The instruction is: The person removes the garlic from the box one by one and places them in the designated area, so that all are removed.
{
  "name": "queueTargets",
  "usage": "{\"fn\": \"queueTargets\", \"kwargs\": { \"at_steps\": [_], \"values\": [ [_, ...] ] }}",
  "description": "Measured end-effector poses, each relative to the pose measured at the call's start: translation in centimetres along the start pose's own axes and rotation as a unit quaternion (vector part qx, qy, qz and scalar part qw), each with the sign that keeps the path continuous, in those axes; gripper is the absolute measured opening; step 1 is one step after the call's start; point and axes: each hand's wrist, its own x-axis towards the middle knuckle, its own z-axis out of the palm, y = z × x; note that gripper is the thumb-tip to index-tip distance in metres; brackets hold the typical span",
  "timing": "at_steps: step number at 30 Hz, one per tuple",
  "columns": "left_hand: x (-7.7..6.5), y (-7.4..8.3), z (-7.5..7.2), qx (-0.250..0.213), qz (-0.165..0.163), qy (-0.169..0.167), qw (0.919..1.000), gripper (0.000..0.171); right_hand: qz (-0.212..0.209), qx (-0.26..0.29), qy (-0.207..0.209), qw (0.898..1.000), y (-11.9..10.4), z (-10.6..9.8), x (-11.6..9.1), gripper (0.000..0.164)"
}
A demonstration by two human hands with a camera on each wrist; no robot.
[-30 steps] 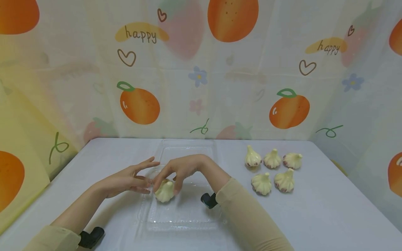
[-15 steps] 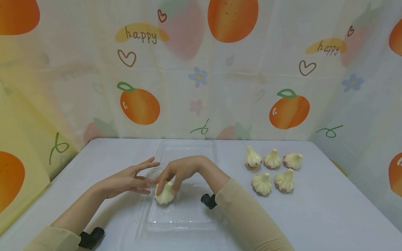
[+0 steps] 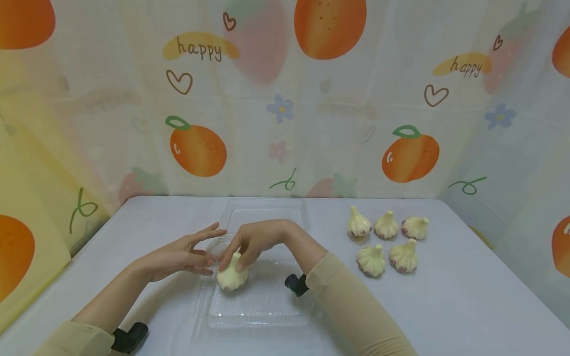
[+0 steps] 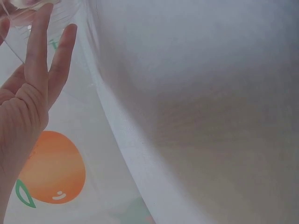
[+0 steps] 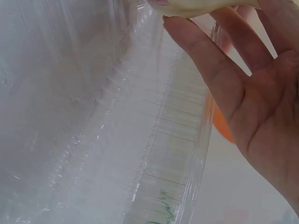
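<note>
My right hand [image 3: 257, 242] pinches a pale garlic bulb [image 3: 232, 278] between thumb and fingers, its stem pointing up. The bulb is at the left side of a clear plastic container [image 3: 267, 320]. In the right wrist view only a strip of the garlic bulb [image 5: 196, 6] shows, above the right hand [image 5: 261, 93]. My left hand [image 3: 178, 256] has its fingers stretched out at the container's left edge. The left wrist view shows the left hand [image 4: 35, 79] with straight fingers beside the clear plastic; exact contact is hard to tell.
Several garlic bulbs [image 3: 386, 225] lie in two rows on the white table [image 3: 472, 296] to the right. The container's clear lid part [image 3: 267, 213] extends toward the back. A fruit-printed cloth [image 3: 320, 109] hangs behind the table.
My right thumb and fingers have shifted on the garlic bulb, and the bulb has turned and moved slightly left. The left hand has stayed in place.
</note>
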Motion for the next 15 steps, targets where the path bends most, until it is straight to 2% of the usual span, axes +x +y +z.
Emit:
{"fn": "queueTargets", "kwargs": {
  "at_steps": [9, 15],
  "values": [
    [0.10, -0.11, -0.06, 0.000, 0.002, -0.003, 1.0000, 0.073, 0.027, 0.047, 0.025, 0.998, 0.12, -0.16, -0.43, 0.038],
    [0.16, -0.12, -0.09, 0.002, 0.001, -0.002, 1.0000, 0.073, 0.031, 0.071, 0.029, 0.997, 0.03, -0.28, -0.63, 0.037]
  ]
}}
